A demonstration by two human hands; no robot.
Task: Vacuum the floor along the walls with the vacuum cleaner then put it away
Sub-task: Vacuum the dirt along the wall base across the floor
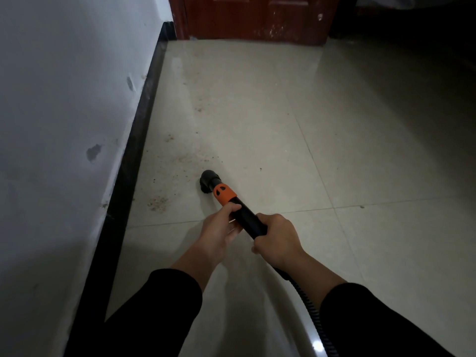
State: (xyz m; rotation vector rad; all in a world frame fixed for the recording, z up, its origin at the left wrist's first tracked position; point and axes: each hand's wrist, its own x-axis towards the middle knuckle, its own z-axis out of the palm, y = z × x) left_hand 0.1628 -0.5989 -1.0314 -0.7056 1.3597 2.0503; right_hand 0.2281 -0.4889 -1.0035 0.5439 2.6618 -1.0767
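Observation:
A black vacuum wand [248, 219] with an orange collar [224, 193] points forward and left, and its round black nozzle [209, 182] sits on the pale tiled floor [283, 140]. My left hand [221, 228] grips the wand just behind the orange collar. Behind it, my right hand [277, 237] is wrapped around the wand's rear end. A ribbed black hose [313, 309] runs back from that hand toward the bottom edge. Reddish dust and crumbs [158, 203] lie on the floor left of and ahead of the nozzle, near the black baseboard [134, 155].
A white wall [64, 112] with scuff marks runs along the left above the baseboard. A dark red wooden door [257, 19] stands at the far end. The right side of the floor falls into shadow.

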